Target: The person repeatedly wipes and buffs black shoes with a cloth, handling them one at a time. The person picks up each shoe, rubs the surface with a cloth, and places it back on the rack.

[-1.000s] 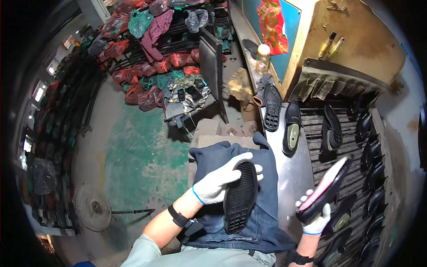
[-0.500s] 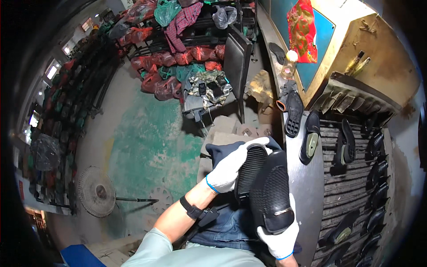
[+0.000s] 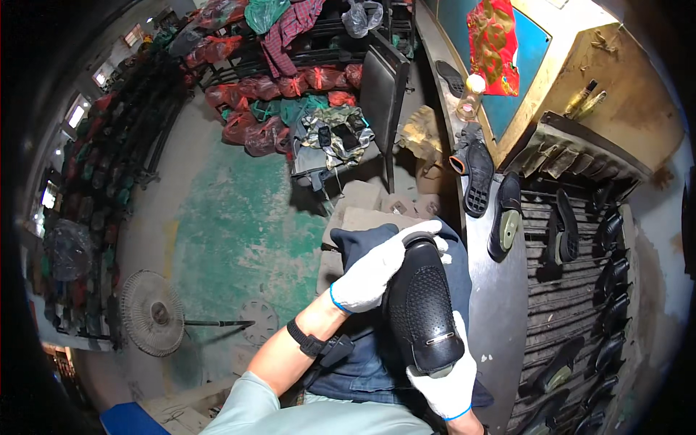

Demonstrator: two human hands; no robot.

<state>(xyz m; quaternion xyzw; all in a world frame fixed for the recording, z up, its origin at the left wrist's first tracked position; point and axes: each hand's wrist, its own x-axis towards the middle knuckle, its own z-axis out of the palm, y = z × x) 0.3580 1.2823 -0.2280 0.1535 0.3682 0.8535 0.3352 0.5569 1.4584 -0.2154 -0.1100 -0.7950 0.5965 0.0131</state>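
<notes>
In front of my lap I hold a black shoe upper (image 3: 429, 308) with a perforated top and a small metal trim near its close end. My right hand (image 3: 451, 380) grips that close end from below and the right. My left hand (image 3: 370, 275) is wrapped round a black shoe sole (image 3: 418, 237), its fingers curled over the far end. The upper lies over the sole and hides most of it; whether the two touch all along cannot be seen. Both hands wear white gloves with blue cuffs.
At my right, a metal bench (image 3: 500, 312) carries a dark sole (image 3: 478, 177) and a black shoe (image 3: 507, 217). Beyond it, more shoes lie on a slatted rack (image 3: 558, 290). A fan (image 3: 154, 312) stands left; a chair (image 3: 380, 90) holding cloth and phones is ahead.
The upper has moved left and over the sole, covering the ribbed inner face that showed beside it. Both hands keep their hold and are closer together.
</notes>
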